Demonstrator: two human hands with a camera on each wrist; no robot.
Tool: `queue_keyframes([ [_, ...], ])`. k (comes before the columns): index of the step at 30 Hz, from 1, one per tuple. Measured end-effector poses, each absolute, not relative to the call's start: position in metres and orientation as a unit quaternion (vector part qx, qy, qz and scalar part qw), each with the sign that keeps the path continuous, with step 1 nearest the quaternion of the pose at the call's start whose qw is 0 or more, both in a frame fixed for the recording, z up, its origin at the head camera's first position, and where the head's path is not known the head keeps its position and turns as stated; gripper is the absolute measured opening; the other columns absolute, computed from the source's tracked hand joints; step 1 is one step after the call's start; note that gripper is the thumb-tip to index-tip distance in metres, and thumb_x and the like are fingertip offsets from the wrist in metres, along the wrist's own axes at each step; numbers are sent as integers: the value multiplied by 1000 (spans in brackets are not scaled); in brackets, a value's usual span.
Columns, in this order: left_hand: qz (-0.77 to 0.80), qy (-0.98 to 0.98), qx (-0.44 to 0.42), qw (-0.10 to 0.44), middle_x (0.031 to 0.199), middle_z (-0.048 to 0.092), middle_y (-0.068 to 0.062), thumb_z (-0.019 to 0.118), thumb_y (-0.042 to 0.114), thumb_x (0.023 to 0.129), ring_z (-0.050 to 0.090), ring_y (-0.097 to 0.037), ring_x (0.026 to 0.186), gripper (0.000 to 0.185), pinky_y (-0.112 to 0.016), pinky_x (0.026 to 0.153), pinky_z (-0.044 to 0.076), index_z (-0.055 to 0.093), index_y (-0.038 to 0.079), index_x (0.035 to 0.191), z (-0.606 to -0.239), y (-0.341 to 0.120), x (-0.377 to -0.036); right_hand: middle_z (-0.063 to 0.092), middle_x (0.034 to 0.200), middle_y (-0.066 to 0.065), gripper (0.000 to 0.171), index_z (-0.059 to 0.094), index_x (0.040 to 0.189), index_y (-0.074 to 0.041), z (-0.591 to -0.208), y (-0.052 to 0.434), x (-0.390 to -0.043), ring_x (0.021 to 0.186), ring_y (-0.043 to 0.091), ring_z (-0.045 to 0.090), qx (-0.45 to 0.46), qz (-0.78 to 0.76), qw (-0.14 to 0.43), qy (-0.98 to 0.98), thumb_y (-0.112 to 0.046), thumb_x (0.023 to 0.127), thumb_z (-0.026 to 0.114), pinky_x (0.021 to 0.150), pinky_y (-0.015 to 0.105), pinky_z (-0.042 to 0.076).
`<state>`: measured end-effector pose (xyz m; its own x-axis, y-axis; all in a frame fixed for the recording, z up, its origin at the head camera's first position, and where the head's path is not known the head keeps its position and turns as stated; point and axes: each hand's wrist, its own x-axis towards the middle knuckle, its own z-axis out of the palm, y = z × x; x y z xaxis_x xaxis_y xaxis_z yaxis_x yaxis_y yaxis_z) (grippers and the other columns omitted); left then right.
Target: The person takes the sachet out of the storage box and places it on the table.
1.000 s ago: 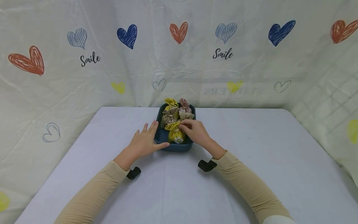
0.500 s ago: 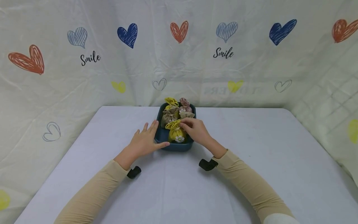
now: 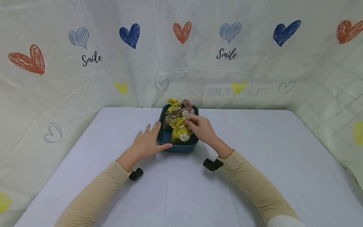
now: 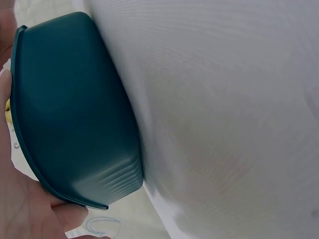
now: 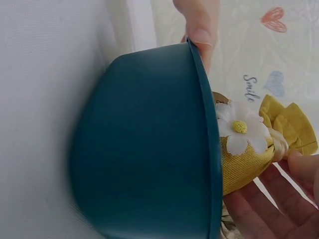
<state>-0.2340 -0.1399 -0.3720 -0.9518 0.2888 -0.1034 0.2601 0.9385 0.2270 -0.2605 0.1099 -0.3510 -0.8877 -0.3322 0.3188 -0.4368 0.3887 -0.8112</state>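
Black script word "Smile" [image 3: 92,58] sits left on the white backdrop [image 3: 181,66]; second "Smile" [image 3: 226,54] is on the same sheet, right of centre. Right wrist view also shows "Smile", turned sideways, on the backdrop. Faint capitals [image 3: 222,91] run low on it near a yellow heart [image 3: 239,87], too pale to read surely.
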Motion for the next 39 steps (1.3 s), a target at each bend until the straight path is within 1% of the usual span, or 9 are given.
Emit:
queue_keyframes([
  [4,104,983,140,66,172,7,-8,49,83,88,8,-40,155,115,-68,116,17,6,11,166,-373,-140,-235,72,99,15,20,73,114,3,-346,114,-260,81,26,69,234,493,60,-836,-10,105,61,73,40,60],
  [8,103,983,139,67,172,7,-7,49,84,88,8,-39,155,115,-68,117,17,6,11,166,-373,-140,-235,73,101,15,20,72,115,3,-340,117,-260,83,27,69,231,485,59,-841,-10,105,61,74,40,60],
  [13,105,982,138,69,172,5,-6,49,83,88,7,-39,155,115,-67,117,17,5,12,166,-373,-140,-235,72,107,17,21,71,118,4,-337,119,-259,90,28,71,229,490,52,-840,-9,105,60,79,43,61],
  [22,105,982,142,65,172,5,-7,49,84,88,8,-40,155,115,-69,116,18,6,11,166,-374,-141,-235,72,105,17,21,72,117,3,-333,126,-257,87,28,69,222,496,56,-837,-10,105,60,80,50,60],
  [26,107,982,143,62,172,6,-8,49,83,88,9,-40,155,115,-69,116,18,6,10,166,-374,-141,-235,72,106,18,22,71,117,4,-328,131,-258,90,29,70,216,497,57,-838,-11,105,60,82,51,59],
  [28,108,982,142,62,172,6,-8,49,83,89,9,-40,155,114,-69,116,17,6,10,166,-374,-141,-235,71,108,19,23,71,118,4,-325,133,-259,93,30,70,215,499,56,-837,-11,106,59,83,50,59],
  [34,108,982,144,61,172,7,-9,52,80,89,9,-41,155,113,-69,116,18,8,9,166,-372,-140,-234,71,111,20,25,70,121,6,-320,139,-259,98,32,71,216,499,58,-838,-12,106,59,82,39,60],
  [39,109,981,144,62,172,7,-9,53,80,89,9,-38,155,114,-69,116,16,8,9,166,-372,-140,-233,71,111,21,26,69,122,6,-314,145,-257,101,32,69,208,501,61,-838,-11,106,58,82,39,60],
])
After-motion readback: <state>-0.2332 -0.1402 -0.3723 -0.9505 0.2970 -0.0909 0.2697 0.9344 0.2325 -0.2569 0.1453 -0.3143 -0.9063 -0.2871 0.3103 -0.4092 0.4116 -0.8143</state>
